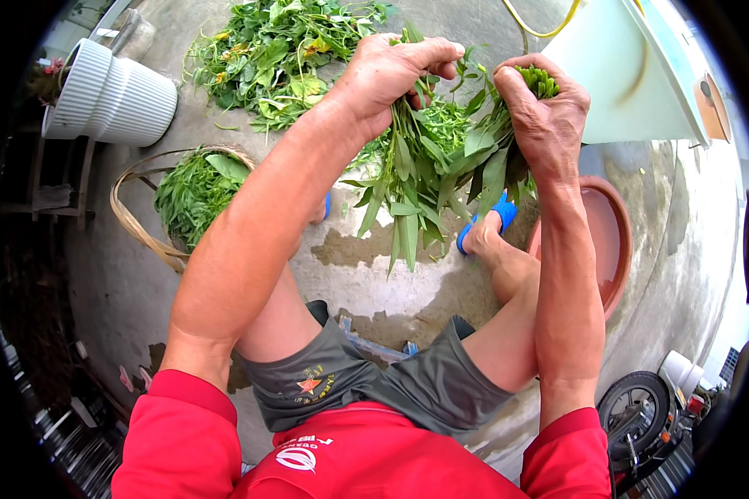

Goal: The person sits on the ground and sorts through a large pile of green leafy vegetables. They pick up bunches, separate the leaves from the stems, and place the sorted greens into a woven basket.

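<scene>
Near the top centre, my left hand (390,78) is closed around the stems of some long-leaved greens (406,162), whose leaves hang down. To its right, my right hand (546,106) grips a thick bunch of the same kind of leafy greens (490,156); the stem ends (538,81) stick up in a tight cluster above the fist. The leaves of the two bunches overlap between my hands. Behind them on the concrete floor lies a large heap of leafy vines (274,59) with some yellowed leaves, and smaller loose greens (446,121) show below my left hand.
A woven basket (140,227) with a tall handle holds greens at the left, near a white ribbed pot (112,93). On the right are a reddish-brown basin (621,249) of water and a large pale tub (624,81). A motorcycle (640,411) stands at the lower right.
</scene>
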`<state>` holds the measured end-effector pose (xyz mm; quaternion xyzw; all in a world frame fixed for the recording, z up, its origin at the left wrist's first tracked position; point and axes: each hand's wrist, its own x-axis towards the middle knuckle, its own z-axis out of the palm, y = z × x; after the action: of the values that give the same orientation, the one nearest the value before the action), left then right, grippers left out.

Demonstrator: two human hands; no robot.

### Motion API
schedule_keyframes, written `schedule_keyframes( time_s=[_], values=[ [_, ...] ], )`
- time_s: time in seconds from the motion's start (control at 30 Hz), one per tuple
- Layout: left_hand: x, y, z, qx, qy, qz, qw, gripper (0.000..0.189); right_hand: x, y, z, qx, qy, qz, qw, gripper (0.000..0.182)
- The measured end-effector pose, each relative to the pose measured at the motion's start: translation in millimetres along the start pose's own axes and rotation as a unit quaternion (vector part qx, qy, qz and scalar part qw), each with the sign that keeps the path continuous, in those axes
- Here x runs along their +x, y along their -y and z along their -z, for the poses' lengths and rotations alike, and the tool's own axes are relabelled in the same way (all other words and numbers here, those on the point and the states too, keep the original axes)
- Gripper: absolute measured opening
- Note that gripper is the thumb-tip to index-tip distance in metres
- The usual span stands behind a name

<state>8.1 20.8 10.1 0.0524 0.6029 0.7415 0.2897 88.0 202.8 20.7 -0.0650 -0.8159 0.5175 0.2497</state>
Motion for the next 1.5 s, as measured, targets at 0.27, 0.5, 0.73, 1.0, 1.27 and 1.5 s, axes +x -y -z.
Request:
schedule_keyframes(
  time_s=[0.27, 0.5, 0.73, 1.0, 1.27, 1.5],
  values=[
    [15, 6, 31, 0.114, -0.054, -0.023, 0.992, 0.053, 23, -22, 51, 0.142, -0.042, -0.095, 0.984, 0.019],
    [19, 1, 34, 0.021, 0.01, 0.023, 0.999, 0.061, 18, -7, 56, 0.197, 0.051, -0.156, 0.966, 0.02],
    [17, 3, 25, -0.111, 0.073, 0.067, 0.989, 0.049, 0, 13, 22, 0.013, 0.196, -0.041, 0.98, 0.023],
    [22, 22, 12, -0.212, 0.04, 0.081, 0.973, 0.043, -29, 24, -16, -0.202, 0.195, 0.092, 0.955, 0.022],
    [13, 15, 20, -0.071, 0.017, 0.024, 0.997, 0.039, -8, 12, 4, -0.03, 0.21, -0.081, 0.974, 0.02],
    [-1, -1, 12, 0.079, 0.091, -0.051, 0.991, 0.033, 3, 10, 21, 0.015, 0.257, -0.154, 0.954, 0.017]
  ],
)
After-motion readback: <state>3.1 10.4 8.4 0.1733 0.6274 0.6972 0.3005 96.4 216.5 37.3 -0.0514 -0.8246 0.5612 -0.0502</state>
